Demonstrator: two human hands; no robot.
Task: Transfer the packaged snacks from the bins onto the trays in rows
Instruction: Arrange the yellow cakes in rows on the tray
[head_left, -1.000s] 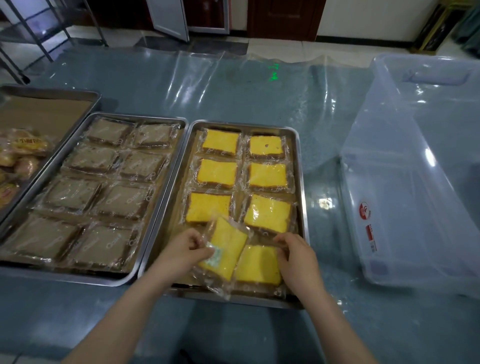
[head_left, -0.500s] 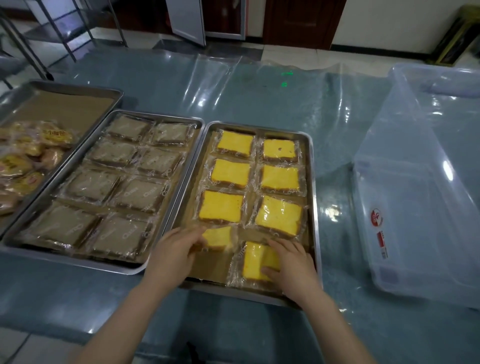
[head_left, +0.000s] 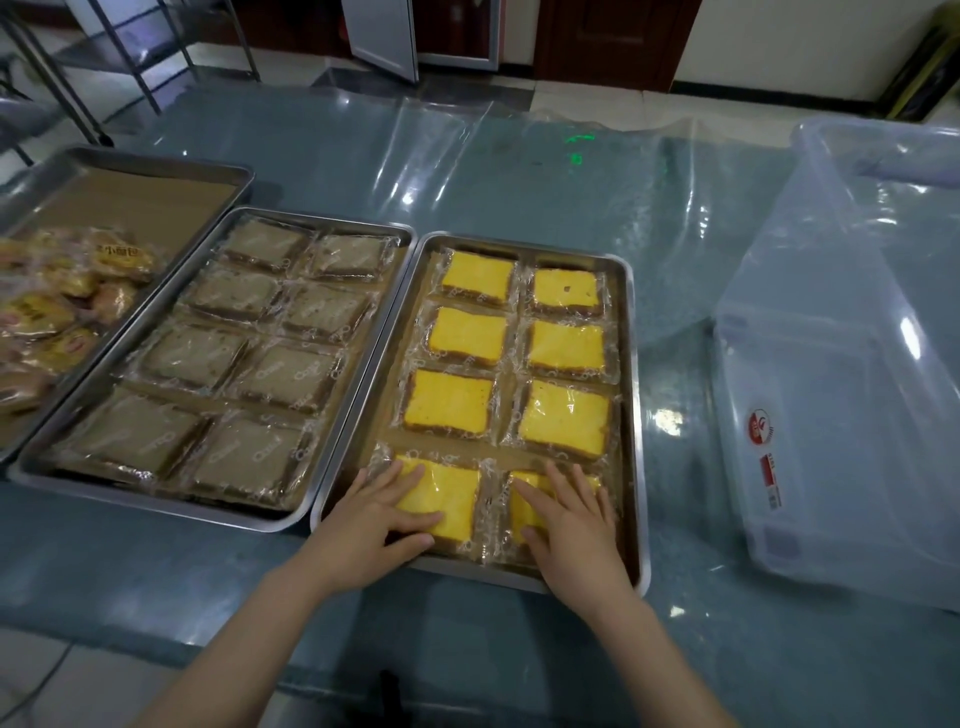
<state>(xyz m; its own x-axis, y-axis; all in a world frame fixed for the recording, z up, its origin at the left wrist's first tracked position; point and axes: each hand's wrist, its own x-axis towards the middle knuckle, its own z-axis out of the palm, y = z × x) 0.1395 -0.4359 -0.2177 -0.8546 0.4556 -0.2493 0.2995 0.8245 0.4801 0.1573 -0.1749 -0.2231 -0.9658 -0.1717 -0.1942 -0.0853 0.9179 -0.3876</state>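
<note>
Both hands lie flat with fingers straight, gripping nothing. The left hand (head_left: 371, 525) presses on the near-left pack (head_left: 449, 499) and the right hand (head_left: 571, 525) presses on the near-right pack (head_left: 522, 514), both in the row along the near edge of the right tray (head_left: 638, 415). Eight yellow packs lie there in two columns, their wrappers touching. The middle tray (head_left: 363, 364) touches its left rim and carries brown packs (head_left: 291, 374). A strip of bare table (head_left: 675, 374) separates the right rim from the clear bin (head_left: 857, 364) at the table's right edge
</note>
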